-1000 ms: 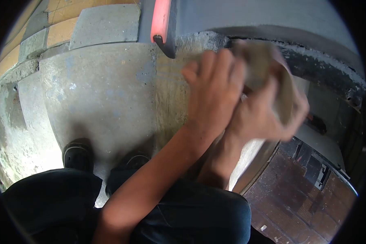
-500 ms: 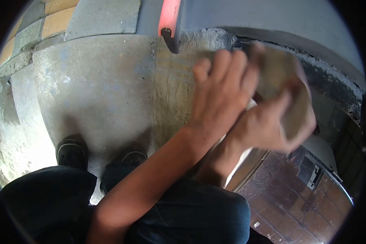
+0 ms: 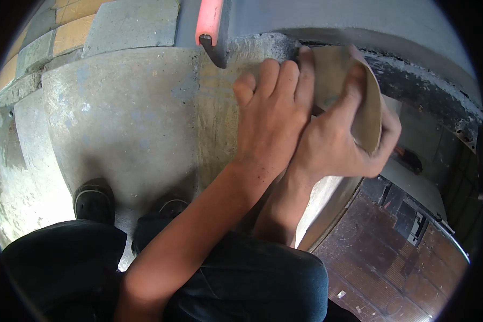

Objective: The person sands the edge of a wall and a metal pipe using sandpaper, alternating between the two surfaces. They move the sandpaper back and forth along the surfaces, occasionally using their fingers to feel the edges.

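A stiff-looking tan-grey sheet, bent into a curve, is held in front of me, above the ledge. My right hand grips it with the thumb on the inner face and the fingers wrapped round the outer right side. My left hand is closed at the sheet's left edge, its back toward me. The left forefinger lies along that edge, while the other fingers curl down. The left thumb and fingertips are hidden. A small dark bit shows between the hands, too covered to name.
A pink-red bar with a dark end stands beyond the hands. Worn concrete floor spreads to the left, with flat grey slabs behind. A brown, scuffed panel lies lower right. My dark shoes and knees are below.
Both hands and the bent sheet have shifted left. The sheet, blurred before, now shows more sharply with its curved edge facing me. Both hands keep close together on it.
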A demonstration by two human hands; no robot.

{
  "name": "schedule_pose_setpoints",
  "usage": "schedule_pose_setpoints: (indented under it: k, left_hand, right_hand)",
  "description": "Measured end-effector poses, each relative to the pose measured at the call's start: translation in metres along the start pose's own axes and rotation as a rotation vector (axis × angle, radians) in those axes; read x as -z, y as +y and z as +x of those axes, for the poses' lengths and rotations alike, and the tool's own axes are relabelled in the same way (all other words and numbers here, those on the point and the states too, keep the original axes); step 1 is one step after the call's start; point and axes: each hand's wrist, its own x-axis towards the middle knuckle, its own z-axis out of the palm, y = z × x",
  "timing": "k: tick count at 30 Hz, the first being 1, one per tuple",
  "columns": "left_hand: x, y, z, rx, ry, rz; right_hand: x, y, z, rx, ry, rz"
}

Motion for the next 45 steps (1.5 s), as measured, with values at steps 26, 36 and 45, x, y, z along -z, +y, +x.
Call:
schedule_pose_setpoints:
  k: [26, 36, 45]
  left_hand:
    - [-0.002, 0.001, -0.003, -0.007, -0.065, 0.162]
    - [-0.004, 0.002, -0.004, 0.002, -0.029, 0.05]
    - [-0.001, 0.0, -0.005, 0.003, -0.041, 0.066]
  right_hand:
    - [0.0, 0.011, 0.0, -0.028, -0.122, 0.107]
    - [0.005, 0.002, 0.004, 0.057, -0.168, -0.052]
    - [-0.002, -0.001, -0.001, -0.026, -0.154, 0.026]
